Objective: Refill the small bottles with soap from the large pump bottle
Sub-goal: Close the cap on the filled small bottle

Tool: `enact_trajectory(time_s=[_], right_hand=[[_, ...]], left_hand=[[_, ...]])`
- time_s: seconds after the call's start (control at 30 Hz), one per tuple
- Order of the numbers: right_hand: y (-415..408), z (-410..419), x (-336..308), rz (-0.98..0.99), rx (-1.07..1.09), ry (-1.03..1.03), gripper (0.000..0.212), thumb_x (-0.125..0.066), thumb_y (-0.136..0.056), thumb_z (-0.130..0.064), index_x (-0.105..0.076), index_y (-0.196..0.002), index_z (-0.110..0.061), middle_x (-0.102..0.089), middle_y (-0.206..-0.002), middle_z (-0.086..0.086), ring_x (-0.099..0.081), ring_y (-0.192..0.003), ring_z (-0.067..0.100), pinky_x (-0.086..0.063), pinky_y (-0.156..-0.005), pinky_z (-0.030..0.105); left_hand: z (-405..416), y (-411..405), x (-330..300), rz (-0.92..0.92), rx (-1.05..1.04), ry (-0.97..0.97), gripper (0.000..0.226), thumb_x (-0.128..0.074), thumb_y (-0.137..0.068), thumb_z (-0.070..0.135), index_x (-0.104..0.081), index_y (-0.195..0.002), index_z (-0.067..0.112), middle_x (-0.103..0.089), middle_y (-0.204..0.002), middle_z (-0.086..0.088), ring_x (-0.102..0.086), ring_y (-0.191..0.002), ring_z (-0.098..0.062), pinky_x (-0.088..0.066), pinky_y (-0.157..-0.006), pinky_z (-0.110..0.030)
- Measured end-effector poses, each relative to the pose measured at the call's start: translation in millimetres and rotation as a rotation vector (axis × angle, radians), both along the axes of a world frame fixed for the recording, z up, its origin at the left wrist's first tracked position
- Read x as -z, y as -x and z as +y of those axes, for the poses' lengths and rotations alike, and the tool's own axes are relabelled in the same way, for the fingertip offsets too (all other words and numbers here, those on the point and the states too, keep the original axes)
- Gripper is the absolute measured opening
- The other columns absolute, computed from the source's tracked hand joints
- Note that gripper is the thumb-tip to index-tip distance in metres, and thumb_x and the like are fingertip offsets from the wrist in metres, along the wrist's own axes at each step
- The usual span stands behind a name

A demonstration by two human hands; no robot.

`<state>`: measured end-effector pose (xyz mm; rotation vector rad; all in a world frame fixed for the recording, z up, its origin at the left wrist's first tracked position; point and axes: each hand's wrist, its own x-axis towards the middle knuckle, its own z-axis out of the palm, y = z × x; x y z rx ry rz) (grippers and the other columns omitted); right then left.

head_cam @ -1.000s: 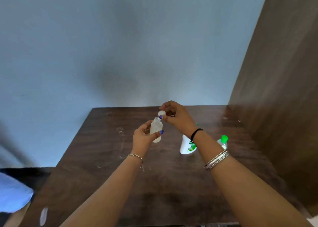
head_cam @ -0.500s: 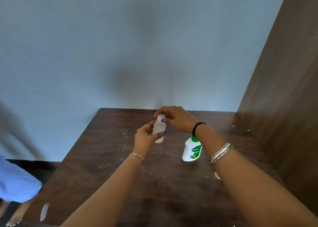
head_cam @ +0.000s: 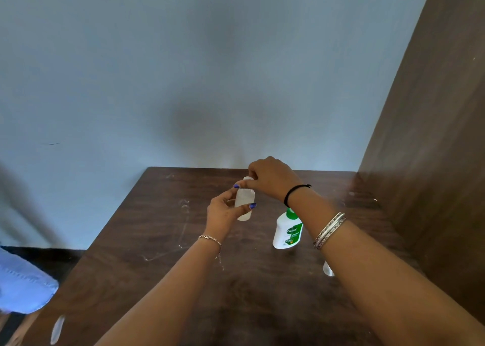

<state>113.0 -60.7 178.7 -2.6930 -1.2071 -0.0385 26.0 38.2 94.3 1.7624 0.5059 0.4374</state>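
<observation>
Cap, apart from neck a second ago, now seated on small frosted translucent plastic bottle [head_cam: 244, 201] under right hand [head_cam: 273, 179], whose fingers pinch white cap [head_cam: 247, 179]. Left hand [head_cam: 223, 210] grips bottle body, held above dark brown wooden table [head_cam: 157, 240]. White pump bottle with green label [head_cam: 287, 230] stands below right wrist. Clear small bottle [head_cam: 328, 268] peeks beneath right forearm. Judgement: this bottle being capped; fill level unreadable; second probably left.
</observation>
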Motion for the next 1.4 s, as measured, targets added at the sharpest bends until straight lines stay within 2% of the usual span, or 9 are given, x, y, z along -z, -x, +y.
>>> enact_trajectory(time_s=[0.13, 0.33, 0.47, 0.63, 0.8, 0.97, 1.1, 1.23, 1.4], right_hand=[[1, -4, -3, -0.006, 0.053, -0.025, 0.051, -0.034, -0.091, -0.061, -0.055, -0.089, -0.015, -0.056, -0.078, 0.001, -0.053, -0.071, 0.018, -0.035, -0.061, 0.025], [-2, -14, -11, 0.245, -0.16, -0.104, 0.026, -0.059, -0.09, -0.016, -0.062, -0.115, -0.014, -0.065, -0.112, 0.008, -0.058, -0.093, 0.018, -0.041, -0.078, 0.02], [-5, -11, -6, 0.145, -0.016, -0.057, 0.039, -0.056, -0.089, -0.043, -0.065, -0.097, -0.006, -0.062, -0.086, 0.006, -0.054, -0.075, 0.016, -0.037, -0.058, 0.016], [-2, -20, -3, 0.288, -0.131, -0.137, 0.028, -0.061, -0.089, -0.02, -0.061, -0.117, -0.013, -0.065, -0.111, 0.006, -0.061, -0.1, 0.02, -0.047, -0.082, 0.022], [-8, -14, 0, 0.142, 0.018, -0.074, 0.04, -0.055, -0.088, -0.049, -0.061, -0.086, -0.01, -0.06, -0.075, 0.003, -0.053, -0.067, 0.015, -0.036, -0.056, 0.017], [-8, -18, 3, 0.277, -0.099, -0.153, 0.024, -0.064, -0.087, -0.023, -0.064, -0.109, -0.014, -0.065, -0.102, 0.003, -0.06, -0.089, 0.016, -0.045, -0.073, 0.021], [-11, -14, 5, 0.158, 0.032, -0.096, 0.045, -0.057, -0.086, -0.05, -0.065, -0.095, -0.007, -0.061, -0.081, 0.004, -0.056, -0.073, 0.017, -0.038, -0.058, 0.018], [-11, -17, 7, 0.279, -0.143, -0.109, 0.031, -0.063, -0.087, -0.023, -0.061, -0.117, -0.015, -0.065, -0.113, 0.006, -0.06, -0.097, 0.017, -0.044, -0.081, 0.019], [-16, -8, 15, 0.108, -0.039, -0.024, 0.035, -0.057, -0.089, -0.041, -0.063, -0.1, -0.008, -0.064, -0.09, 0.007, -0.052, -0.076, 0.015, -0.036, -0.058, 0.018]], left_hand=[[-2, -2, -4, -0.007, 0.007, 0.023, 0.056, -0.075, -0.071, 0.013, -0.055, -0.123, 0.011, -0.063, -0.118, -0.01, -0.059, -0.101, -0.02, -0.045, -0.097, -0.036], [-2, -4, -3, -0.004, 0.019, 0.006, 0.055, -0.076, -0.07, 0.013, -0.056, -0.121, 0.011, -0.064, -0.117, -0.011, -0.059, -0.098, -0.018, -0.047, -0.094, -0.035], [-5, -3, 2, 0.03, 0.031, 0.001, 0.058, -0.076, -0.07, 0.013, -0.055, -0.123, 0.011, -0.063, -0.118, -0.01, -0.06, -0.104, -0.022, -0.047, -0.098, -0.039], [-4, -4, 2, 0.036, 0.028, -0.002, 0.058, -0.076, -0.07, 0.014, -0.055, -0.123, 0.012, -0.063, -0.118, -0.01, -0.059, -0.102, -0.021, -0.046, -0.095, -0.036], [-7, -5, 6, 0.051, 0.036, 0.023, 0.059, -0.076, -0.07, 0.014, -0.055, -0.124, 0.012, -0.063, -0.12, -0.009, -0.059, -0.103, -0.02, -0.046, -0.096, -0.036], [-4, -9, 7, 0.048, 0.028, 0.008, 0.059, -0.077, -0.069, 0.013, -0.055, -0.124, 0.012, -0.063, -0.118, -0.008, -0.058, -0.098, -0.017, -0.047, -0.091, -0.031], [-6, -11, 9, 0.069, 0.033, 0.016, 0.059, -0.076, -0.07, 0.013, -0.054, -0.124, 0.012, -0.063, -0.118, -0.007, -0.059, -0.104, -0.019, -0.046, -0.095, -0.036], [-2, -12, 9, 0.062, 0.03, 0.012, 0.057, -0.076, -0.07, 0.013, -0.055, -0.123, 0.011, -0.063, -0.117, -0.009, -0.059, -0.1, -0.019, -0.047, -0.092, -0.033], [-5, -13, 12, 0.089, 0.055, 0.004, 0.057, -0.075, -0.072, 0.012, -0.054, -0.125, 0.011, -0.063, -0.119, -0.009, -0.059, -0.106, -0.022, -0.046, -0.099, -0.039]])
